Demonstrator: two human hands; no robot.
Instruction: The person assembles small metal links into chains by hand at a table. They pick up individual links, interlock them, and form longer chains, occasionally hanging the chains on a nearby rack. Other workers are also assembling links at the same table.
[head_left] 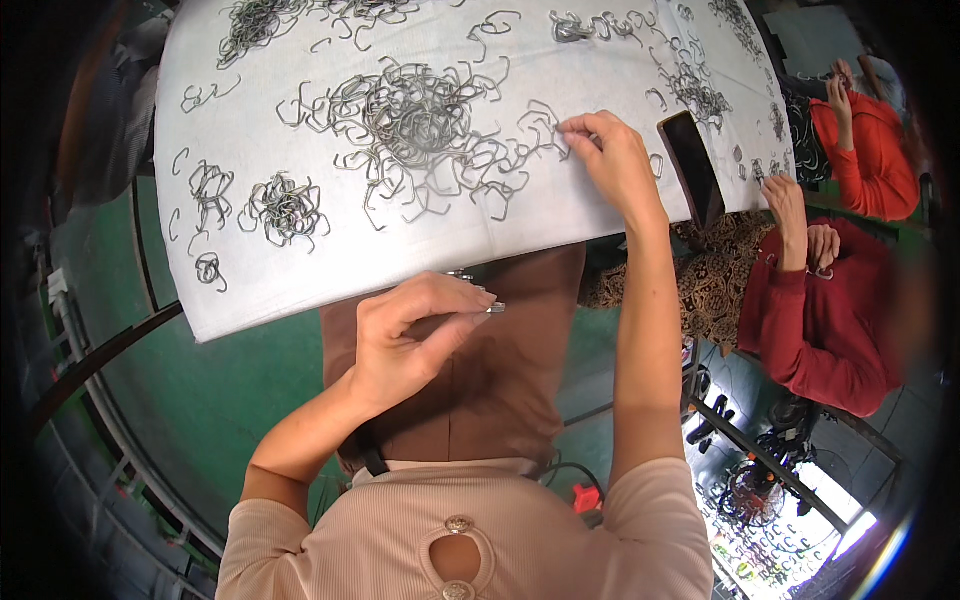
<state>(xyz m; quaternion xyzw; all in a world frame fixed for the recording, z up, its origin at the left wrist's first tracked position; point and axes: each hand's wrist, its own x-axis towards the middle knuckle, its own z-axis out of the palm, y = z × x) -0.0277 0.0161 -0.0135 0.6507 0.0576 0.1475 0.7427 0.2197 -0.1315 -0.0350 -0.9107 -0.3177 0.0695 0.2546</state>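
Observation:
My left hand (pixel 415 325) is in front of the white table's near edge, thumb and fingers pressed together. Small shiny metal pieces (pixel 495 308) stick out at its fingertips; most of what it holds is hidden in the curled fingers. Over the tabletop, my right hand (pixel 612 160) pinches a bent wire hook (pixel 556 142) at the right fringe of a large heap. This loose heap of grey bent wire hooks (pixel 415 115) lies in the middle of the white table (pixel 390 255), many of them tangled and overlapping.
Smaller clusters of wire hooks (pixel 284 210) lie at the left, with more at the far edge and right. A dark phone (pixel 692 168) rests right of my right hand. Two people, in a dark red sleeve (pixel 795 325) and an orange sleeve (pixel 870 150), sit along the right side.

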